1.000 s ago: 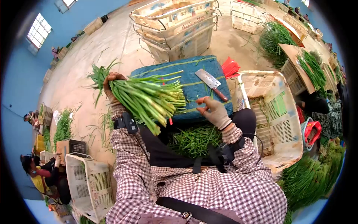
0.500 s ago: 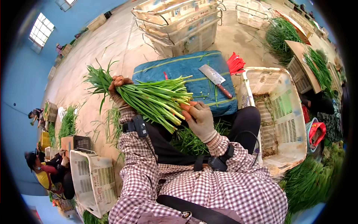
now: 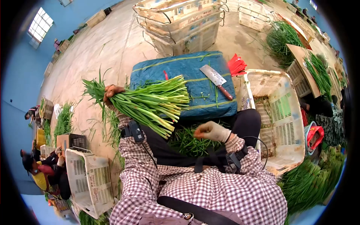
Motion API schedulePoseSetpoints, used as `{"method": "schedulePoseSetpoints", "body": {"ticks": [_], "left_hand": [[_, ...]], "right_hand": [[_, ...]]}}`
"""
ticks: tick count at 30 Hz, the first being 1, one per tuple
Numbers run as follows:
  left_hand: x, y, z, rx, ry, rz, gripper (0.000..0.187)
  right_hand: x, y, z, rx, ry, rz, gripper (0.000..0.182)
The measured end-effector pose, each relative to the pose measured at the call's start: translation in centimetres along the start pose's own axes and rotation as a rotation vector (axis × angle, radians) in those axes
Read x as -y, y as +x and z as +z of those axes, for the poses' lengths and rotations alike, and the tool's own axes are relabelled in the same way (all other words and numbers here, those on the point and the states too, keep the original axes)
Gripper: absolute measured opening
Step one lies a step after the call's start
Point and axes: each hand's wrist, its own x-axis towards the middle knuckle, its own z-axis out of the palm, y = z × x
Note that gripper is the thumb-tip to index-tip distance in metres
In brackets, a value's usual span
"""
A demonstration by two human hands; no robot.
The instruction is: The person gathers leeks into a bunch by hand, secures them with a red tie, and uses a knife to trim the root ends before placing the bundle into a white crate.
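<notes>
My left hand (image 3: pixel 112 93), in a brown-stained glove, is wrapped round a thick bunch of garlic chives (image 3: pixel 152 101). Its pale cut ends point right and its leafy tips hang out to the left. My right hand (image 3: pixel 213 132), in a pale glove with orange-stained fingertips, hovers over loose green leaves (image 3: pixel 193 140) between my legs. Its fingers are pressed together; whether anything small is in them is hidden. Beyond both hands lies a blue wrapped block (image 3: pixel 180 63), with a cleaver (image 3: pixel 217 81) and a few loose stalks (image 3: pixel 216 93) on top.
At my right stands a white plastic crate (image 3: pixel 279 123), with red strips (image 3: pixel 236 65) near its far corner. Stacked crates (image 3: pixel 180 28) are ahead. Another crate (image 3: pixel 93 183) and a seated person (image 3: pixel 47 170) are at left. Piled greens (image 3: pixel 311 183) lie at lower right.
My right hand has left the cut ends of the bunch and drawn down towards my lap. The bunch, still in my left hand, has shifted slightly left, its cut ends fanned out more.
</notes>
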Motion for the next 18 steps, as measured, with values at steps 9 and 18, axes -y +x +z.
{"method": "schedulePoseSetpoints", "body": {"ticks": [9,18], "left_hand": [[-1.4,0.2,-2.2,0.022,-0.196,-0.061,0.017],[0.6,0.0,-3.1,-0.097,-0.224,-0.146,0.017]], "right_hand": [[5.4,5.1,-2.3,-0.476,-0.082,-0.345,0.023],[7.3,9.1,-0.7,-0.265,0.044,-0.443,0.026]]}}
